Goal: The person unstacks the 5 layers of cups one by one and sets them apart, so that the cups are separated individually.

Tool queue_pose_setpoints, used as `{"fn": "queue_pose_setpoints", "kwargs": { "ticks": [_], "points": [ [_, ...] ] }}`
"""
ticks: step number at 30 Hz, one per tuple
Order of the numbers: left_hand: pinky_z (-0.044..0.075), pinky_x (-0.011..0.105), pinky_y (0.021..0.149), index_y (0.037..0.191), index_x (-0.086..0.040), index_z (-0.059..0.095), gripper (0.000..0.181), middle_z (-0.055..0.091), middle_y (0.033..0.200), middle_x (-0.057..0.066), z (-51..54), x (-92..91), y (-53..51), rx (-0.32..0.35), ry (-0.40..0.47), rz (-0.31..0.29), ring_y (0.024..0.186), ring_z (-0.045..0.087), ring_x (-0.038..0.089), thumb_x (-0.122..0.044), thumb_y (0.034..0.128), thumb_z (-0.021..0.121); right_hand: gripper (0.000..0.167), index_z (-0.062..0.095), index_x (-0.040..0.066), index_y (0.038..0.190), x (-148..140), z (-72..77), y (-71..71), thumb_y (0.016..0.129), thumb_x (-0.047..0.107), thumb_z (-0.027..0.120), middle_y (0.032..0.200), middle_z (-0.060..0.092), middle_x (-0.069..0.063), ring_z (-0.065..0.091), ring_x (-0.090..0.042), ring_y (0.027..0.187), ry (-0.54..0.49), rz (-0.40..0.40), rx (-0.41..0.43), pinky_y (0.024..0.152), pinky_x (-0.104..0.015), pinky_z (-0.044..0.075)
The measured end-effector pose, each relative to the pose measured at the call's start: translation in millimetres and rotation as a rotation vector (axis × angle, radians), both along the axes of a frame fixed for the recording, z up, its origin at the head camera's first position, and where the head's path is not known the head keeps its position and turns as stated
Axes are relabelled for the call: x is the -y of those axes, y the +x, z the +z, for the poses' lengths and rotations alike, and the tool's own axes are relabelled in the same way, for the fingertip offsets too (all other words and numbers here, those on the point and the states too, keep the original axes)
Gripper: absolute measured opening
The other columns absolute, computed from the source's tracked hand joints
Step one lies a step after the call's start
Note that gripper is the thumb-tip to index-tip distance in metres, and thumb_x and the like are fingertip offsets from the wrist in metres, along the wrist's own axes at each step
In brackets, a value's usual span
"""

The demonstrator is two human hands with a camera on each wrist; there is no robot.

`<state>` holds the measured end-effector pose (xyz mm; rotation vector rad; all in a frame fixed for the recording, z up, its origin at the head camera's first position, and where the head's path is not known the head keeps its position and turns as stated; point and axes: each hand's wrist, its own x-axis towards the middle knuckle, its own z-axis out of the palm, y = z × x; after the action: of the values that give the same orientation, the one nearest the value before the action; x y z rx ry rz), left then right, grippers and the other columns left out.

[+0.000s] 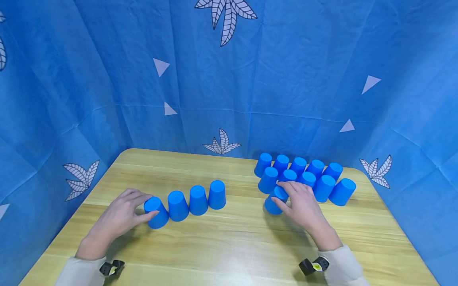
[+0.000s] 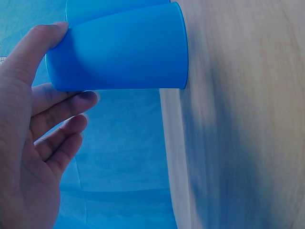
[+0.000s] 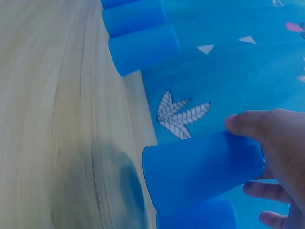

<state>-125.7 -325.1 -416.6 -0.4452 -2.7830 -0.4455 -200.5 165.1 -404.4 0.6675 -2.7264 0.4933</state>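
My left hand (image 1: 119, 212) pinches the upper part of an upside-down blue cup (image 1: 157, 214), thumb on the near side and fingers on the far side. That cup is the left end of a slanting row; beside it stand blue cups (image 1: 178, 206). In the left wrist view, the thumb lies on the cup (image 2: 119, 52) and the lower fingers stay off it. My right hand (image 1: 304, 202) grips another upside-down blue cup (image 1: 274, 202) near its top. In the right wrist view, this cup's (image 3: 200, 171) rim appears slightly off the table, above its reflection.
Several more upside-down blue cups (image 1: 342, 192) stand in two rows at the back right of the wooden table (image 1: 229, 246); my right hand partly hides the front row. A blue patterned curtain (image 1: 229, 87) hangs behind the table and along its sides.
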Motion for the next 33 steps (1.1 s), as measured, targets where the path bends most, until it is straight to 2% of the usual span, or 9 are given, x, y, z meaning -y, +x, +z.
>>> {"fn": "queue_pose_setpoints", "kwargs": {
  "ticks": [13, 20, 33],
  "points": [
    [0.051, 0.050, 0.088, 0.111, -0.002, 0.072, 0.050, 0.068, 0.106, 0.011, -1.2, 0.0, 0.0, -0.025, -0.001, -0.006, 0.101, 0.058, 0.030, -0.042, 0.0815, 0.078, 0.051, 0.059, 0.002, 0.125, -52, -4.3, 3.5, 0.087, 0.033, 0.074, 0.118, 0.063, -0.020, 0.053, -0.042, 0.115, -0.024, -0.127, -0.013, 0.096, -0.066, 0.035],
    [0.050, 0.051, 0.090, 0.113, -0.001, 0.071, 0.052, 0.068, 0.108, 0.011, -0.6, -0.2, 0.4, -0.006, 0.003, 0.003, 0.102, 0.058, 0.031, -0.043, 0.0821, 0.077, 0.049, 0.058, 0.000, 0.124, -80, -2.4, 7.7, 0.088, 0.029, 0.073, 0.119, 0.061, -0.025, 0.051, -0.046, 0.114, -0.037, -0.167, -0.028, 0.091, -0.069, 0.034],
    [0.049, 0.052, 0.091, 0.114, -0.002, 0.071, 0.054, 0.067, 0.109, 0.012, -1.2, -0.4, 0.5, 0.006, 0.011, 0.017, 0.105, 0.057, 0.032, -0.045, 0.0828, 0.076, 0.055, 0.055, -0.006, 0.123, -130, -0.7, 12.8, 0.089, 0.033, 0.072, 0.118, 0.057, -0.035, 0.051, -0.056, 0.107, -0.012, -0.271, 0.027, 0.083, -0.073, 0.038]
  ]
}}
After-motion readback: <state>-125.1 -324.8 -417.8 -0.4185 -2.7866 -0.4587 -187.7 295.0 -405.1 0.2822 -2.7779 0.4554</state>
